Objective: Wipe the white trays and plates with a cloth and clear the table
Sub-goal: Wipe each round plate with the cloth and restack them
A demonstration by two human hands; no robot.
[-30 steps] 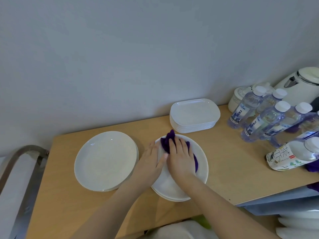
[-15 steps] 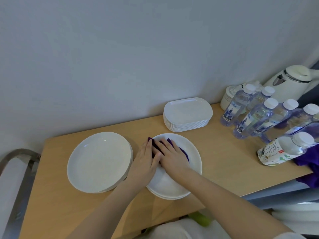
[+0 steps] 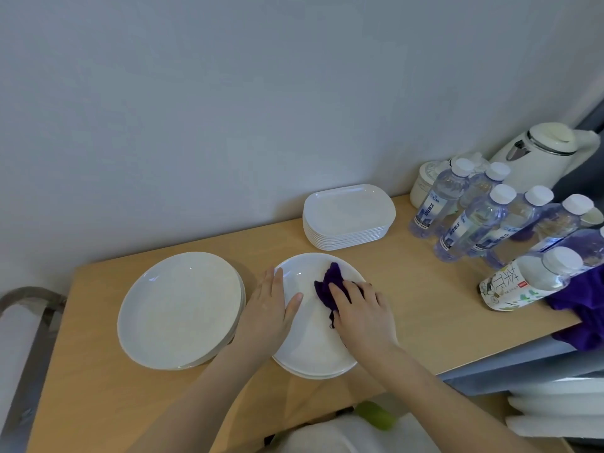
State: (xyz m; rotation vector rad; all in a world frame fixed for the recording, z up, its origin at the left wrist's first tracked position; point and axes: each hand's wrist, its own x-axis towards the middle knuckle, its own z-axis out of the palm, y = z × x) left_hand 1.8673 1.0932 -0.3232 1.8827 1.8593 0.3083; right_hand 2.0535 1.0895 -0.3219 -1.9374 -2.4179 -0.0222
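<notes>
The right hand (image 3: 362,317) presses a purple cloth (image 3: 330,284) onto the top plate (image 3: 307,341) of a small stack near the front edge of the table (image 3: 425,308). Its fingers are bent over the cloth, gripping it against the plate's right half. The left hand (image 3: 269,313) lies flat with straight fingers on the plate's left rim, thumb on the plate surface, grasping nothing.

Just left of this stack sits a second stack of round plates (image 3: 179,308), close to the left hand but apart from the wiped plate. Behind, against the wall (image 3: 228,109), stands a stack of trays (image 3: 348,215). To the right, a cluster of water bottles (image 3: 474,220) stands, with a white jar (image 3: 425,184) and a kettle (image 3: 542,155) further back. A tea bottle (image 3: 523,282) lies on its side at the near right, touching a second purple cloth (image 3: 585,308) that hangs over the table's right edge. A metal frame (image 3: 29,308) shows at far left. More white dishes (image 3: 555,410) sit on a lower level at bottom right.

Compared with half a second ago, the right hand and cloth have shifted from the plate's far-left area to its right side, exposing the plate centre. The left hand has stayed on the left rim.
</notes>
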